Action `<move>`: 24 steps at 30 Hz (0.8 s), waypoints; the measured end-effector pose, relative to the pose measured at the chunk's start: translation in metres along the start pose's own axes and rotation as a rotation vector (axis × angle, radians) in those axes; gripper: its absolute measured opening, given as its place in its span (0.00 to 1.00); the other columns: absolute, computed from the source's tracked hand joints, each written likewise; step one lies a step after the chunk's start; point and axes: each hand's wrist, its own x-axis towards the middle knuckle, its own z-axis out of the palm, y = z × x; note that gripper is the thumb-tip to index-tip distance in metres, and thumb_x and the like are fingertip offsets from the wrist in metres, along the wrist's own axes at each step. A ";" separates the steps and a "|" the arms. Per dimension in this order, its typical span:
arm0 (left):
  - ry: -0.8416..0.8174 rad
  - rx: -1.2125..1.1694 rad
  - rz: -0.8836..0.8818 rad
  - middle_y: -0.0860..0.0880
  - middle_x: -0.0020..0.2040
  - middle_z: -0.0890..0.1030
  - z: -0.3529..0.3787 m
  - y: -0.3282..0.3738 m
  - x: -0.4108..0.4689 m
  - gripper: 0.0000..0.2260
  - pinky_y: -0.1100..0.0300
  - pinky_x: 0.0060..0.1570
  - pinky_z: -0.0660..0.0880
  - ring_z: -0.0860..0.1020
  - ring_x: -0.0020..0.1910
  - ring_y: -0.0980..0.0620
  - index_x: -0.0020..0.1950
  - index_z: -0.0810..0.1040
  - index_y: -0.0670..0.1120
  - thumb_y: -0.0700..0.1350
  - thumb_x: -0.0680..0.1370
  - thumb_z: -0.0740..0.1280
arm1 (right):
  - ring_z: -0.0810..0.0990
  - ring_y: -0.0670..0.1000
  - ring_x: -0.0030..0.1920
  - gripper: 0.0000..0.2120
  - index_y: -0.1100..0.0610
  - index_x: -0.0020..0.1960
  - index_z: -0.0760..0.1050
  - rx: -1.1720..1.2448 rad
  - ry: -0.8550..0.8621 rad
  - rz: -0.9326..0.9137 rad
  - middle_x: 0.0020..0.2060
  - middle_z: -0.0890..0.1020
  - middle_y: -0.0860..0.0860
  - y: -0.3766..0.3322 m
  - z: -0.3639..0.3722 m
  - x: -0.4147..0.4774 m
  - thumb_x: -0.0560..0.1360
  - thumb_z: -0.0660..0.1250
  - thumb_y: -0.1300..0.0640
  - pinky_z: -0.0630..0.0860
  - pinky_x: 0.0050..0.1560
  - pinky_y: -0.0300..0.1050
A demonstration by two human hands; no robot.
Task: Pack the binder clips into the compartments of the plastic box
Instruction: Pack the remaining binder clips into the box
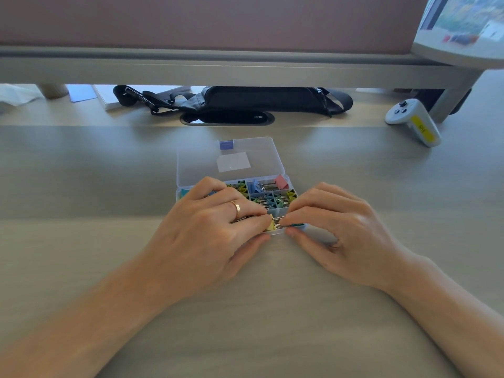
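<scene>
A clear plastic box [293,188] lies on the desk, its lid [230,159] folded flat behind it. Its compartments hold several binder clips: yellow-green, blue [255,186] and pink [281,181] ones show at the back. My left hand [218,230], wearing a ring, covers the box's left half and pinches a yellow binder clip [270,225] over the front row. My right hand [341,227] meets it from the right, fingertips pinching that clip's wire handles, thumb against the box's front edge. The front compartments are mostly hidden by both hands.
A black bag [245,102] lies under the monitor shelf [218,69] behind the box. A white controller [414,121] with a yellow label sits at the right back. Papers [81,92] and a tissue lie at the far left. A monitor base [461,47] stands at the upper right.
</scene>
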 end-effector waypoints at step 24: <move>-0.065 0.014 -0.157 0.53 0.67 0.80 -0.024 -0.012 -0.016 0.19 0.52 0.64 0.74 0.80 0.63 0.51 0.68 0.81 0.48 0.55 0.80 0.68 | 0.77 0.52 0.68 0.21 0.56 0.69 0.79 -0.100 -0.036 0.120 0.69 0.78 0.51 -0.013 -0.007 0.005 0.82 0.67 0.45 0.76 0.67 0.51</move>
